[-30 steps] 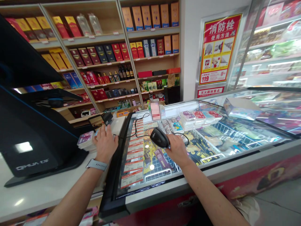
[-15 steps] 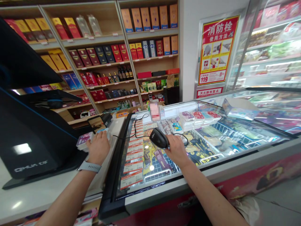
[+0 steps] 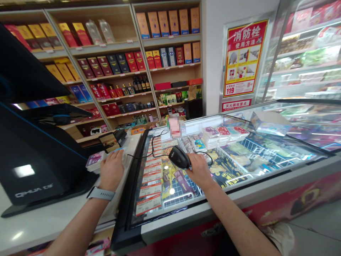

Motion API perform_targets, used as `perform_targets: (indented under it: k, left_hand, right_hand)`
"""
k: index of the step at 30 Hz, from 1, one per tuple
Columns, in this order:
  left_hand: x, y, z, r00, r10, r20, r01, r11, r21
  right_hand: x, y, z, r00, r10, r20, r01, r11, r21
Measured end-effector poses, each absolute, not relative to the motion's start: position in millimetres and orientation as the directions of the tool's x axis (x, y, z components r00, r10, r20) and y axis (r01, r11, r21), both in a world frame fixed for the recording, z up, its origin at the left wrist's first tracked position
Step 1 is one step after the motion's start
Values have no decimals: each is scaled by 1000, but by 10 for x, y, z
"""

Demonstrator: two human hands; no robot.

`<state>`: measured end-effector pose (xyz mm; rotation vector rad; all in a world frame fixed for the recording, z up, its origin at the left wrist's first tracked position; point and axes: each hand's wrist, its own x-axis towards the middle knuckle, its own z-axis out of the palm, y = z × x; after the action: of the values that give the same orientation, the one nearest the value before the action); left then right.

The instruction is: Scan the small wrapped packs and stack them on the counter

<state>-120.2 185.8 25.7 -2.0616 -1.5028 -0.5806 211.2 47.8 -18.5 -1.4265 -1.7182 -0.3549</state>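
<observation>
I have my left hand (image 3: 112,170) open, palm down, against the packets (image 3: 94,160) on the desk (image 3: 39,222). My right hand (image 3: 199,171) is closed around the scanner (image 3: 179,157), held over the glass freezer (image 3: 149,229), its cord (image 3: 152,146) trailing across the glass.

The till (image 3: 34,160) stands on the counter (image 3: 39,227); the freezer (image 3: 213,207) lies right of it, the scanner (image 3: 179,158) above its glass; shelves (image 3: 106,48) stand behind.

A red poster (image 3: 243,58) on the wall is reading 消防栓 使用方法 and showing 119; the sign (image 3: 236,105) beneath is reading 灭火器放置点, while a black terminal (image 3: 34,177) is bearing QIHUA DF.
</observation>
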Motion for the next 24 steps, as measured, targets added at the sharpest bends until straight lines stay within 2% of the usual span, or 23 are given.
perform_targets:
  k: [5, 9, 14, 24]
  left_hand:
    - [-1106, 1807, 297, 322, 700, 637, 935, -341, -98]
    - [-900, 1733, 308, 263, 699, 665, 909, -410, 72]
    - [-583, 1699, 257, 214, 748, 629, 839, -471, 274]
    - [-155, 1692, 19, 198, 812, 549, 714, -503, 486]
  right_hand:
    - [2107, 476, -178, 11, 661, 750, 910, 305, -282]
    - [2114, 488, -200, 11, 662, 749, 907, 308, -286]
    - [2126, 496, -221, 6, 657, 754, 906, 315, -282]
    - [2127, 502, -230, 1, 663, 749, 910, 309, -275]
